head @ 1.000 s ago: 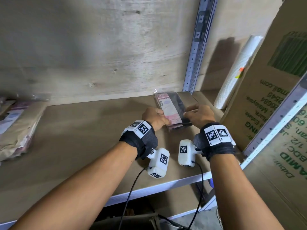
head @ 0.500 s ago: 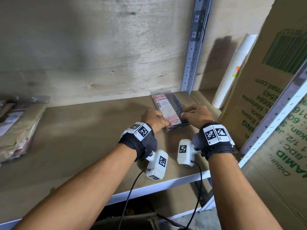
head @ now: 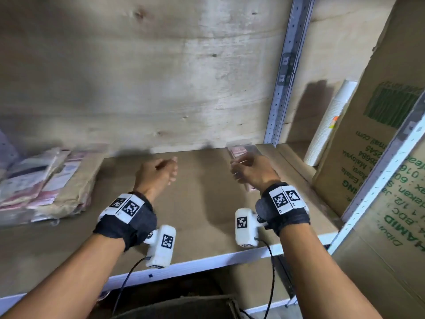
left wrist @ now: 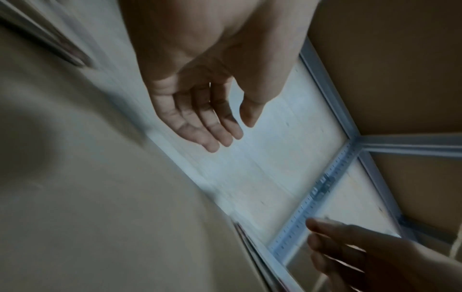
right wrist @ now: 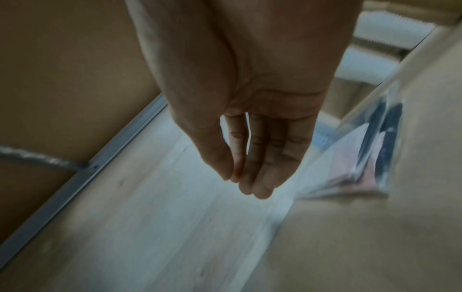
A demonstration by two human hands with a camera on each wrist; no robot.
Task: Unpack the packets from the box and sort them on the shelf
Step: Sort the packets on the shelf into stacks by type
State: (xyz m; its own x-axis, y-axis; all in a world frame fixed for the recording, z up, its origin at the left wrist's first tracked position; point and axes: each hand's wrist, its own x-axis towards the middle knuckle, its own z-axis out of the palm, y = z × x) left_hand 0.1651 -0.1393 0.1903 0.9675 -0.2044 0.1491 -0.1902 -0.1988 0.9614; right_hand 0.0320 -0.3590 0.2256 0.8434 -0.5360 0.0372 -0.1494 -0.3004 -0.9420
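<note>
A stack of clear-wrapped pink and dark packets (head: 239,150) lies on the brown shelf board (head: 202,203) near the back right; the right wrist view also shows this stack (right wrist: 372,156). My right hand (head: 240,164) hovers just in front of and above it, fingers relaxed and holding nothing; its fingers (right wrist: 260,177) hang straight and empty. My left hand (head: 169,169) is off to the left over bare shelf, open and empty, and in the left wrist view its fingers (left wrist: 212,128) are loosely spread. The box the packets come from is not identifiable.
Another pile of packets (head: 39,180) lies at the shelf's left end. A metal upright (head: 282,72) stands at the back right, with stacked white cups (head: 326,125) and a big cardboard box (head: 379,139) beyond it. The shelf's white front edge (head: 207,261) runs below my wrists.
Both hands have let go of the packet stack and drawn back from it. The left hand has swung away to the left. The stack stays on the shelf.
</note>
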